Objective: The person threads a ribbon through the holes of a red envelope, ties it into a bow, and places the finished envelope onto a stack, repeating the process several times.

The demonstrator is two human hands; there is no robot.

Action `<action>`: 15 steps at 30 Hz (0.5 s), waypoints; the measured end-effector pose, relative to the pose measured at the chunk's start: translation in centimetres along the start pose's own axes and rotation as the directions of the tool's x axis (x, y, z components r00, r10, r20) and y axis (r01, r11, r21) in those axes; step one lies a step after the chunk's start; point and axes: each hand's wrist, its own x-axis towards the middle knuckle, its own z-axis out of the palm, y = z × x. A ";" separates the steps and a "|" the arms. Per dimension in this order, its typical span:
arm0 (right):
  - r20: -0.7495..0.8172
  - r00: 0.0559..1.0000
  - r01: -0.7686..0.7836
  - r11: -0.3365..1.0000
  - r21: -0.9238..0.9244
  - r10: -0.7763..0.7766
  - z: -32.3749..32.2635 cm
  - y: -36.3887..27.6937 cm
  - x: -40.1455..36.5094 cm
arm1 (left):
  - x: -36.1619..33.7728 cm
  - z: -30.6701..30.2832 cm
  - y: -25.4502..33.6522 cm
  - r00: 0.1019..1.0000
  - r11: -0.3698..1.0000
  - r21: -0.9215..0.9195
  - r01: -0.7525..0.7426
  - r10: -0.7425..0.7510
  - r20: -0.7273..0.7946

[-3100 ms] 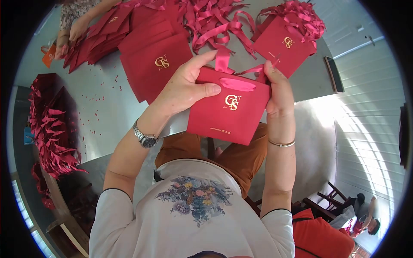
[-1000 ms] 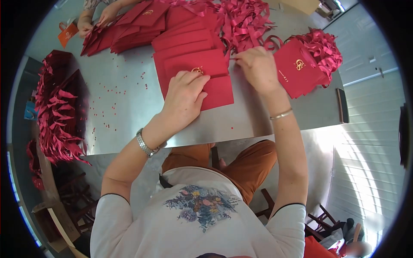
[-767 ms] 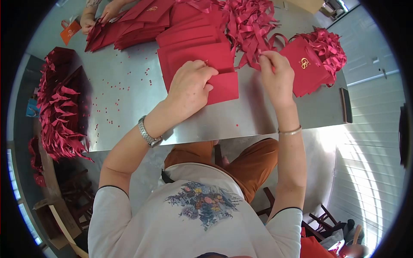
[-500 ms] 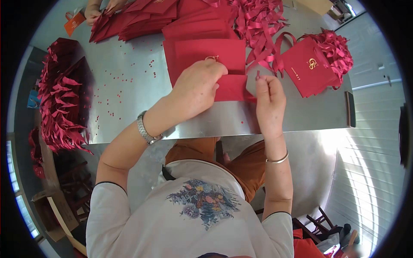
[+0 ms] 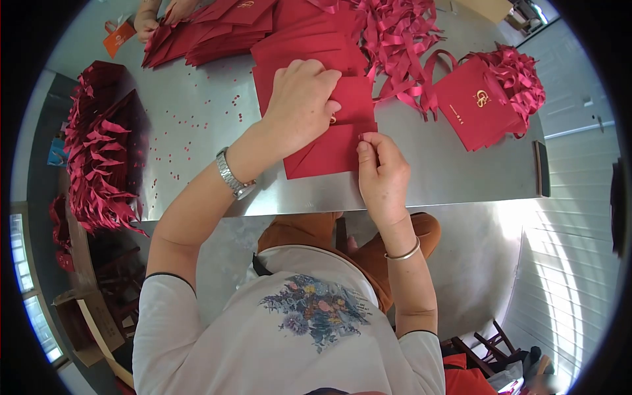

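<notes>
A flat red gift bag (image 5: pixel 332 157) with a folded lower part lies in front of me, near the table edge. My left hand (image 5: pixel 299 102) rests over its upper part with fingers curled and covers most of the gold print; what the fingertips grip is hidden. At the bag's right edge, my right hand (image 5: pixel 384 172) is closed in a pinch, with a small bit of dark red ribbon (image 5: pixel 361 137) showing at its fingertips. More flat red bags (image 5: pixel 299 49) lie in an overlapping stack just beyond my left hand.
Loose red ribbons (image 5: pixel 398 49) heap beyond the bags. Bags with ribbon handles (image 5: pixel 475 105) lie at right, and a ribboned pile (image 5: pixel 102 151) stands at left. Tiny red dots (image 5: pixel 187 124) are scattered on the metal table (image 5: pixel 461 178). Another person's hands (image 5: pixel 146 26) hold bags at far left.
My right hand has moved left and slightly nearer me, to the bag's edge. The bag's folded part has shifted left and towards me, while my left hand has moved a little farther away.
</notes>
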 end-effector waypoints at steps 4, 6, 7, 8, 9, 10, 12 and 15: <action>-0.019 1.000 -0.004 0.999 0.034 0.004 -0.6 -1.0 0.2 | 0.5 -1.4 0.2 1.000 0.996 -0.084 0.009 -0.011 -0.018; -0.058 0.997 0.054 0.998 -0.010 -0.055 -1.2 -1.9 0.8 | 0.5 -2.4 0.5 0.992 0.932 -0.344 0.112 -0.088 0.087; -0.061 0.997 0.058 0.998 0.008 -0.057 -1.3 -2.3 1.2 | 0.5 -2.8 0.7 0.992 0.931 -0.345 0.119 -0.095 0.088; -0.055 0.997 0.057 0.998 0.009 -0.056 -1.4 -2.8 1.6 | 0.5 -3.2 1.0 0.985 0.915 -0.381 0.132 -0.078 0.156; -0.039 0.999 0.037 0.999 0.000 -0.037 -1.5 -3.2 2.1 | 0.4 -3.5 1.3 0.973 0.897 -0.416 0.147 -0.056 0.224; -0.025 1.000 0.015 1.000 -0.010 -0.015 -1.6 -3.4 2.3 | 0.2 -3.7 1.5 0.972 0.896 -0.418 0.151 -0.058 0.228; 0.007 0.995 -0.097 0.993 0.074 0.096 -1.4 -3.8 2.5 | -0.2 -3.9 1.8 0.977 0.915 -0.384 0.124 -0.044 0.210; 0.081 0.973 -0.230 0.953 0.198 0.218 -1.3 -3.6 2.4 | -0.3 -3.5 1.1 0.965 0.879 -0.452 0.152 -0.033 0.262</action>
